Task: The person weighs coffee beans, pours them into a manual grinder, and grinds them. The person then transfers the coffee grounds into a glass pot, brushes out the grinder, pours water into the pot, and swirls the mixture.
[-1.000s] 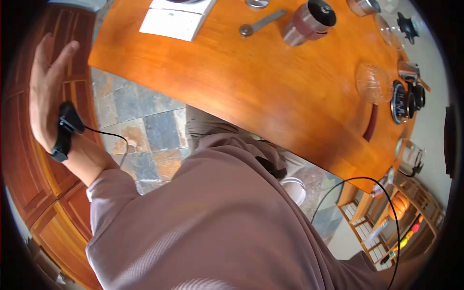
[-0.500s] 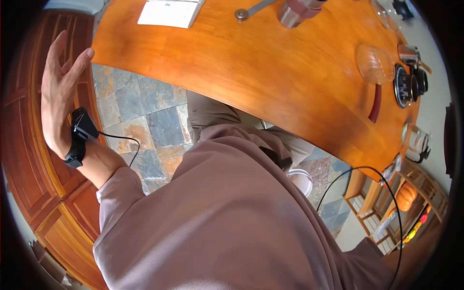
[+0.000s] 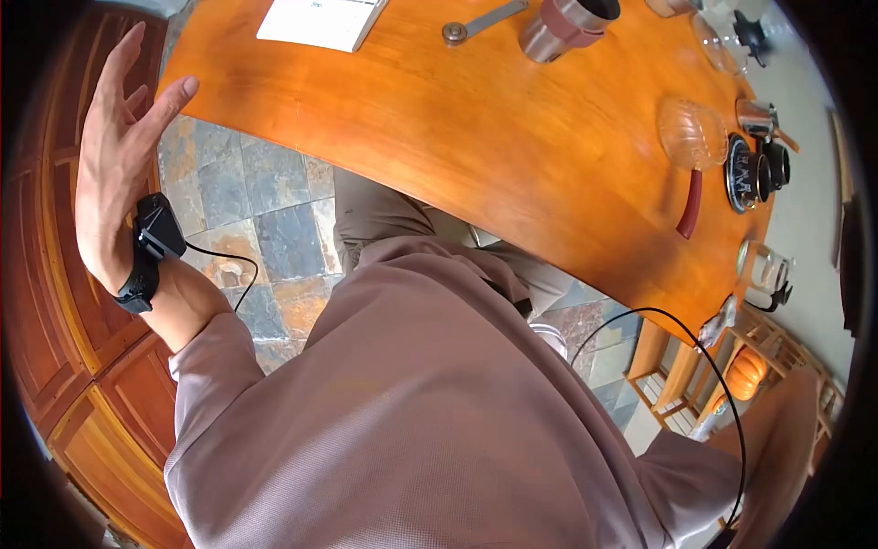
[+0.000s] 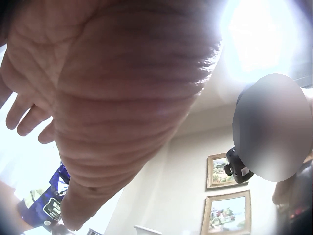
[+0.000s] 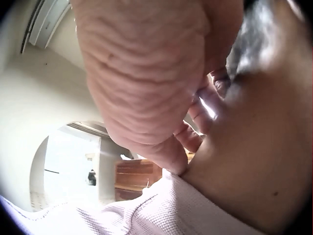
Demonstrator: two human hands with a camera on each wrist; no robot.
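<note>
Our left hand (image 3: pixel 122 174) spread wide at ten o'clock, our right hand (image 5: pixel 149 78) by an arm (image 5: pixel 249 147), grip we cannot tell, cup (image 3: pixel 560 32) at one, contents unclear, bowl (image 3: pixel 692 134) at two

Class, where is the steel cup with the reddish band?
In the head view, the steel cup stands at the top, right of centre, on the wooden table, just right of the metal handle.

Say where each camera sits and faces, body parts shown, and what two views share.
Head: worn there, facing forward and down at the table, showing left grip and shirt.
Left wrist: worn there, showing the left grip, facing framed pictures.
Right wrist: worn there, showing the right grip and shirt, facing an arched opening.
The first two share the left grip.
</note>
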